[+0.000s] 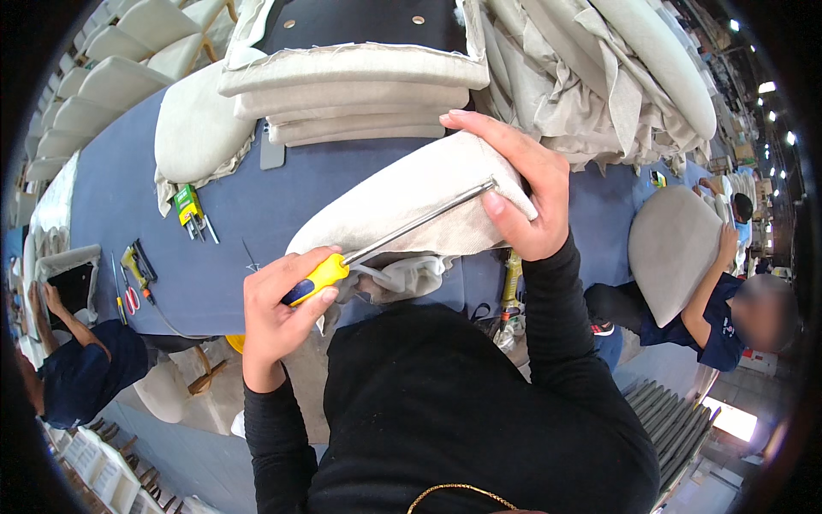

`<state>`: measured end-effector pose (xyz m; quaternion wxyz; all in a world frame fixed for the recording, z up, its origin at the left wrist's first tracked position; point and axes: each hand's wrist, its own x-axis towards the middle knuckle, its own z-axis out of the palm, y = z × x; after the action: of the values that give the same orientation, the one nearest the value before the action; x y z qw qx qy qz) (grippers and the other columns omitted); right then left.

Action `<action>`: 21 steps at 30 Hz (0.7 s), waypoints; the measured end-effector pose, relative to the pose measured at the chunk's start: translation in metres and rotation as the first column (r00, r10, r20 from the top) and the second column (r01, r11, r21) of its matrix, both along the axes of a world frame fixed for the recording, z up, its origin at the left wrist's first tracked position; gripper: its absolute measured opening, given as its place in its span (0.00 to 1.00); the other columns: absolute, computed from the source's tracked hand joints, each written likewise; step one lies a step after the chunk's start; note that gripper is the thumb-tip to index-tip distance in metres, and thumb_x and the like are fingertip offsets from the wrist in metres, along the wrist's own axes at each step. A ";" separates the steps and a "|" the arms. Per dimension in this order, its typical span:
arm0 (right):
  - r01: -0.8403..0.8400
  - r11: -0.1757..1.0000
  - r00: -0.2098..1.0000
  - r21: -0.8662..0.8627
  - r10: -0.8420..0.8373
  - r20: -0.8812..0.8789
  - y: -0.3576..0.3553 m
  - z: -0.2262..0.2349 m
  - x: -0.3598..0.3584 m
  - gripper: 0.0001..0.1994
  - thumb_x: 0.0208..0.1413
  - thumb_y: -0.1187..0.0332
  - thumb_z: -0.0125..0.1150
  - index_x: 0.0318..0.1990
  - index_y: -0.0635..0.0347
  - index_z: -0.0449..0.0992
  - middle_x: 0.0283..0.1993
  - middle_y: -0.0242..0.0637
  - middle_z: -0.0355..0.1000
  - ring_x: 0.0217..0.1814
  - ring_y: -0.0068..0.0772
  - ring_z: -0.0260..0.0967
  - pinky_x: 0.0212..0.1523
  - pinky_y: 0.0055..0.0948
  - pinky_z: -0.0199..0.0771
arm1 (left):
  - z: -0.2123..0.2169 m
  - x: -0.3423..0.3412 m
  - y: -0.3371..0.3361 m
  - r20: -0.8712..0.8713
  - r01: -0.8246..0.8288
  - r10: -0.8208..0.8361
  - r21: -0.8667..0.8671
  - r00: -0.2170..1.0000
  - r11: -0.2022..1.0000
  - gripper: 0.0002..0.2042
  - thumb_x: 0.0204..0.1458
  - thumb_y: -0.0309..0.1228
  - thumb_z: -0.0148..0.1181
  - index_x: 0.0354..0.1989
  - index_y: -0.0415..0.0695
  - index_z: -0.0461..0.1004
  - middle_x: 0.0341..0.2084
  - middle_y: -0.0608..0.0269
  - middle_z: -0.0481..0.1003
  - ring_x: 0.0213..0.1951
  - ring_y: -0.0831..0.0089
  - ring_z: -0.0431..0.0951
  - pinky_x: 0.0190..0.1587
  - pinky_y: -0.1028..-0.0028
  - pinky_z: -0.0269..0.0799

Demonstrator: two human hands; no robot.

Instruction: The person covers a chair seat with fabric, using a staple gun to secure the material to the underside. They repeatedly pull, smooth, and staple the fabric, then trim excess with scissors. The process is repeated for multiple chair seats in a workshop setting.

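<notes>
A cream fabric-covered cushion (411, 184) is tilted up in front of me, with loose cloth hanging below its near edge. My right hand (535, 188) grips its right corner, the thumb on the near face and the fingers over the top. In my left hand (278, 304) is a screwdriver (325, 273) with a yellow and blue handle and a long metal shaft. The shaft lies slantwise across the cushion's face. Its tip touches the fabric at the right corner, close to my right thumb.
Behind the cushion stands a stack of padded panels (360, 94). Draped covers (599, 77) are heaped at right. On the blue table (214, 283) lie a staple gun (139, 261), red-handled scissors (131, 299) and a green-yellow box (188, 204). People work at both sides, one holding a cushion (675, 248).
</notes>
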<state>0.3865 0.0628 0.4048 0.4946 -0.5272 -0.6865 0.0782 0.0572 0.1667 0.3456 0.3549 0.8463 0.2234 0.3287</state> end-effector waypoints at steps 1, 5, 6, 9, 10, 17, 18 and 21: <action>-0.008 1.000 1.000 0.003 0.008 0.000 0.001 0.001 0.000 0.33 0.50 0.64 0.62 0.67 0.66 0.80 0.60 0.56 0.82 0.59 0.52 0.84 0.62 0.37 0.81 | -0.001 0.001 -0.001 0.002 -0.042 0.042 0.100 0.999 0.994 0.22 0.48 0.26 0.78 0.55 0.45 0.87 0.34 0.56 0.85 0.32 0.62 0.84 0.36 0.69 0.77; -0.017 1.000 1.000 0.004 0.017 -0.011 0.001 0.002 -0.002 0.34 0.50 0.62 0.62 0.67 0.66 0.79 0.60 0.56 0.82 0.60 0.54 0.84 0.63 0.38 0.80 | -0.008 0.000 -0.001 0.047 -0.216 0.225 0.522 0.973 0.825 0.23 0.47 0.27 0.78 0.56 0.44 0.87 0.32 0.57 0.82 0.31 0.62 0.82 0.35 0.67 0.76; -0.014 1.000 1.000 0.002 0.014 -0.016 0.001 0.001 -0.002 0.35 0.50 0.62 0.62 0.67 0.66 0.78 0.60 0.56 0.82 0.60 0.54 0.84 0.64 0.39 0.80 | -0.003 0.000 -0.004 0.007 -0.177 0.188 0.380 0.982 0.908 0.23 0.46 0.27 0.79 0.55 0.44 0.86 0.32 0.57 0.82 0.31 0.61 0.81 0.35 0.67 0.76; -0.025 1.000 1.000 -0.002 0.025 -0.006 0.001 0.003 -0.005 0.35 0.49 0.62 0.62 0.68 0.66 0.78 0.59 0.56 0.82 0.60 0.55 0.84 0.64 0.39 0.80 | 0.009 0.000 -0.010 -0.016 -0.110 0.114 0.154 0.993 0.982 0.22 0.44 0.27 0.80 0.51 0.42 0.85 0.32 0.58 0.80 0.32 0.60 0.81 0.35 0.66 0.76; -0.031 1.000 0.999 -0.003 0.031 -0.009 0.001 0.005 -0.006 0.35 0.49 0.62 0.61 0.68 0.66 0.78 0.59 0.56 0.82 0.60 0.55 0.84 0.64 0.39 0.80 | 0.002 0.001 -0.010 0.022 -0.130 0.128 0.238 0.991 0.962 0.21 0.44 0.27 0.80 0.49 0.41 0.84 0.32 0.57 0.80 0.32 0.59 0.81 0.35 0.65 0.76; -0.030 1.000 1.000 0.003 0.030 0.008 -0.003 0.005 -0.010 0.37 0.45 0.63 0.60 0.67 0.67 0.78 0.59 0.57 0.82 0.60 0.58 0.83 0.64 0.40 0.79 | 0.013 0.006 -0.021 -0.079 -0.122 0.132 0.119 0.988 0.985 0.16 0.49 0.31 0.77 0.44 0.41 0.82 0.34 0.55 0.83 0.32 0.54 0.83 0.35 0.64 0.77; -0.023 1.000 1.000 0.005 0.022 0.014 -0.005 0.005 -0.011 0.37 0.45 0.63 0.60 0.67 0.67 0.78 0.59 0.57 0.82 0.60 0.58 0.83 0.64 0.41 0.79 | 0.020 0.007 -0.023 -0.075 -0.090 0.091 0.015 0.993 0.996 0.15 0.50 0.31 0.77 0.45 0.42 0.82 0.35 0.55 0.83 0.32 0.54 0.83 0.35 0.64 0.77; -0.022 1.000 1.000 0.003 0.022 0.003 -0.011 0.007 -0.011 0.37 0.44 0.64 0.60 0.67 0.66 0.78 0.59 0.57 0.82 0.60 0.58 0.83 0.64 0.41 0.80 | 0.014 0.003 -0.017 -0.101 -0.056 0.070 0.136 0.992 0.989 0.15 0.53 0.34 0.76 0.46 0.43 0.83 0.34 0.55 0.83 0.30 0.55 0.83 0.34 0.64 0.76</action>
<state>0.3751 0.0520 0.4116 0.4935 -0.5191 -0.6931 0.0817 0.0599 0.1500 0.3594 0.2747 0.8768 0.2458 0.3089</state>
